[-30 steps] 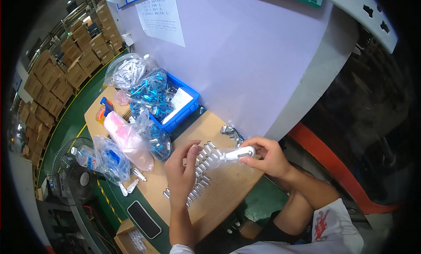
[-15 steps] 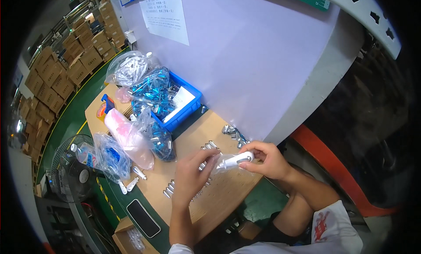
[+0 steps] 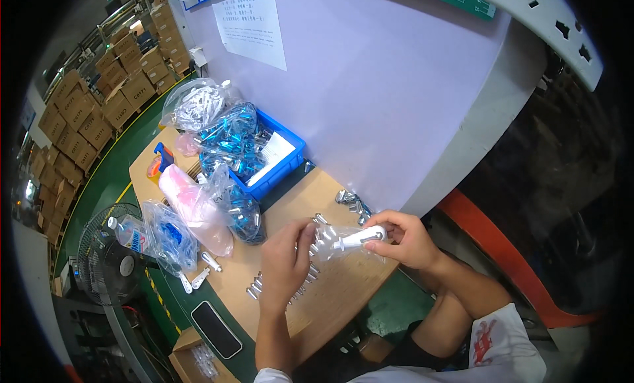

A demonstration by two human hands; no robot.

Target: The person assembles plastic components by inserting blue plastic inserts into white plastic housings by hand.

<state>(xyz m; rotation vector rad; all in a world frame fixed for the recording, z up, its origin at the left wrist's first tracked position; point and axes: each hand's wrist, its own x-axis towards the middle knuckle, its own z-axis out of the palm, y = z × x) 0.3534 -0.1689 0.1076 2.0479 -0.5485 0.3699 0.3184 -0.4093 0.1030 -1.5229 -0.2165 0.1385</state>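
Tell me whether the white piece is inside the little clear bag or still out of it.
Partly in. The white piece sticks out of the clear bag: its front end sits inside, its rear end is pinched by the right hand. The left hand holds the bag.

A factory packing station: stacked cardboard cartons (image 3: 99,85) fill the upper left beside a green floor (image 3: 99,185), and a blue parts bin (image 3: 281,161) with bagged metal pieces (image 3: 228,135) tops the wooden workbench (image 3: 330,297).

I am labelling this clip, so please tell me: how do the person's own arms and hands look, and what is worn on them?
Both the left hand and the right hand are bare: no gloves, and no rings or watch that I can make out. The forearms are uncovered too. A white short sleeve with a small red print shows at the right upper arm, and a white edge at the left.
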